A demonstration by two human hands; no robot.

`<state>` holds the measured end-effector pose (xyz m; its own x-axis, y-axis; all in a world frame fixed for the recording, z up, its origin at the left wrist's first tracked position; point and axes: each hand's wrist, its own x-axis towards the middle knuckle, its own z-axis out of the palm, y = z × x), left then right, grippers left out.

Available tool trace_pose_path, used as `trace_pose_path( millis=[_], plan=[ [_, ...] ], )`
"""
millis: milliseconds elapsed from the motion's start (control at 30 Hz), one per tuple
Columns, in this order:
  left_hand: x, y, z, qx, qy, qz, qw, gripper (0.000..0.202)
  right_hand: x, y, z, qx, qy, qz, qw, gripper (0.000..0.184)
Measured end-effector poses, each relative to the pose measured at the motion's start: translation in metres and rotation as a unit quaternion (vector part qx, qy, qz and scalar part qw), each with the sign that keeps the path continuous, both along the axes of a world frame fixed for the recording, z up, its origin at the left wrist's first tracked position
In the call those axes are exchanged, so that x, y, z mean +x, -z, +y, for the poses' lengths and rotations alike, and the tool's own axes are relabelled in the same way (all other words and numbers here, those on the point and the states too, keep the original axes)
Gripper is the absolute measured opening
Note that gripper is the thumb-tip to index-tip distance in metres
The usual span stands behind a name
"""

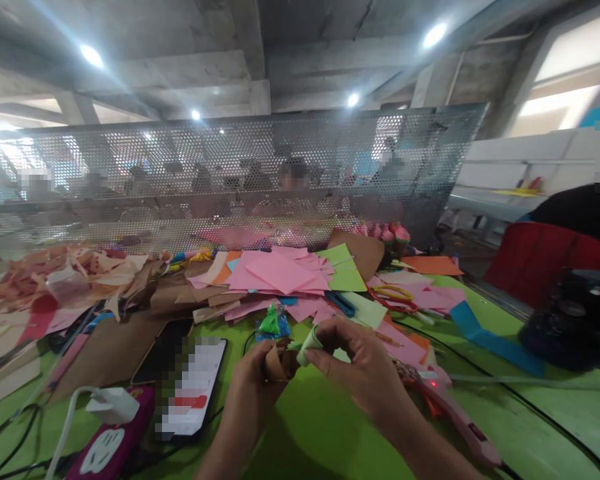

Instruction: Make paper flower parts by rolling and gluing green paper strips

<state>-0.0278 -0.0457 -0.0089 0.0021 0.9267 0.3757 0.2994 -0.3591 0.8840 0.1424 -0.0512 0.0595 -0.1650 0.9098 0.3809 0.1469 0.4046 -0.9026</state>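
In the middle of the head view, my left hand (257, 365) is closed around a rolled piece of brown paper (280, 362) with a ragged upper edge. Facing it, my right hand (353, 360) pinches a curled strip of pale green paper (310, 347) between thumb and fingers. The green strip's left end comes close to the brown roll; whether they touch I cannot tell. Just beyond my hands lies a bright green item in clear and blue plastic wrap (273, 322). A pink glue gun (460, 413) with a red light rests right of my right forearm.
A stack of pink paper (280, 270) lies behind my hands, with yellow-handled scissors (393, 293) to its right. At left are a lit phone (195, 390) and a purple power strip (113, 433). Cables cross the green table (555, 413). A perforated metal screen (205, 180) stands behind.
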Motion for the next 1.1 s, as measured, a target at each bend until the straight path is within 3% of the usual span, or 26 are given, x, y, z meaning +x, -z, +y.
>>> trace_pose_path(
  millis=[233,1100],
  plan=[
    [-0.0010,-0.0041,-0.0033,0.036,-0.013,0.065,0.997,0.015,-0.0032,-0.0016,-0.0043,-0.006,0.008,-0.009,1.000,0.007],
    [-0.0022,-0.0024,-0.0021,0.039,-0.012,0.079,0.996,0.015,-0.0088,0.0014,-0.0055,-0.047,0.005,0.010,0.999,0.010]
  ],
)
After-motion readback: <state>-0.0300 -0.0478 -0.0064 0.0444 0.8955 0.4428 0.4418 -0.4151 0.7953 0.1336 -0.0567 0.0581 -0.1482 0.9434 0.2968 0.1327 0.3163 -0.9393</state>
